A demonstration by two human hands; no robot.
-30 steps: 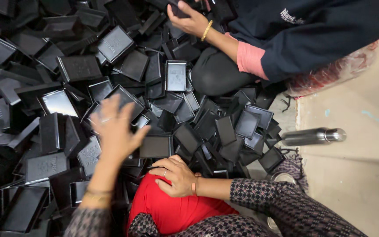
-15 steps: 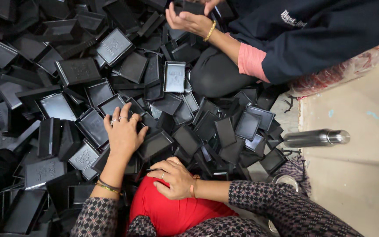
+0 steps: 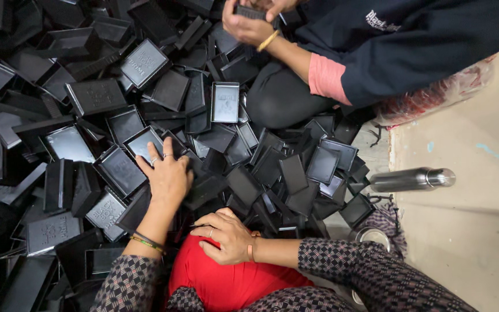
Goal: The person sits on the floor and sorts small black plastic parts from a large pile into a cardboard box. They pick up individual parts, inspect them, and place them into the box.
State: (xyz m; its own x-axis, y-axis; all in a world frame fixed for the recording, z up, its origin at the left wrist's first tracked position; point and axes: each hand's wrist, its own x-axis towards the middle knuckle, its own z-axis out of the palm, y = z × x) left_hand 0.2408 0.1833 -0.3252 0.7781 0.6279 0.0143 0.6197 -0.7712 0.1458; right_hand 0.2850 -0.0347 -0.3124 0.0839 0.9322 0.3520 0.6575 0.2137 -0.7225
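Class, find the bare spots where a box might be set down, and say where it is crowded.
Bare floor lies right of the metal bottle. Black boxes crowd everything from the left hand to the co-worker's sleeve.

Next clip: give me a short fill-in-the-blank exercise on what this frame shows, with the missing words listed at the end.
1. The left hand lies palm down on a heap of ____ plastic trays.
2. The right hand rests on a ____ cloth.
3. A steel bottle lies on its ____ on the floor.
4. A co-worker's hands hold a tray at the ____ of the picture.

Missing words: black; red; side; top
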